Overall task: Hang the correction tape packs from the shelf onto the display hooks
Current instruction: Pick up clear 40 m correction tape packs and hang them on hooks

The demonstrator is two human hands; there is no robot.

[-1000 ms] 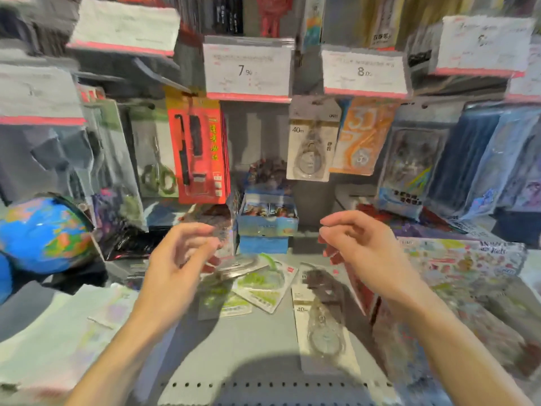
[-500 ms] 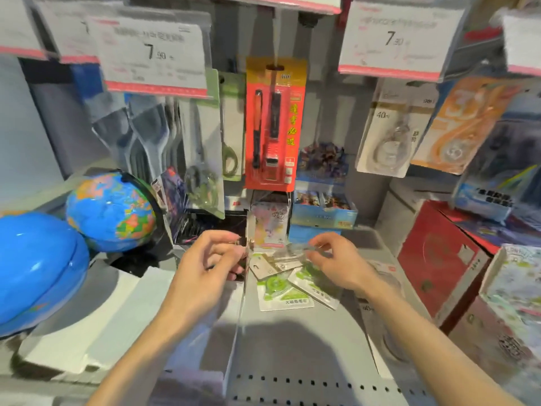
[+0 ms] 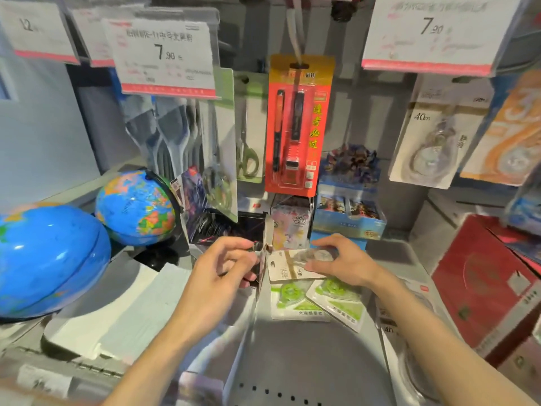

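A beige-carded correction tape pack (image 3: 288,269) marked 40m lies on the grey shelf (image 3: 307,356), and my right hand (image 3: 344,260) is closed over its blister end. Two green correction tape packs (image 3: 295,298) lie just in front of it, and another beige pack (image 3: 409,326) lies partly under my right forearm. My left hand (image 3: 225,266) has curled fingers, with thumb and forefinger at the top corner of the upright shelf divider (image 3: 262,268); whether it grips anything is unclear. More packs (image 3: 430,142) hang from a hook at upper right.
Two blue globes (image 3: 136,205) stand at left beside a flat white box (image 3: 117,312). A red-orange pen card (image 3: 297,124) and scissors (image 3: 247,153) hang at centre. Small card boxes (image 3: 348,218) sit at the shelf's back, a red box (image 3: 486,276) at right, price tags (image 3: 164,57) overhead.
Both hands came down to the shelf. My right hand reached forward and closed over the beige pack. My left hand moved to the divider's top corner. The view swung left.
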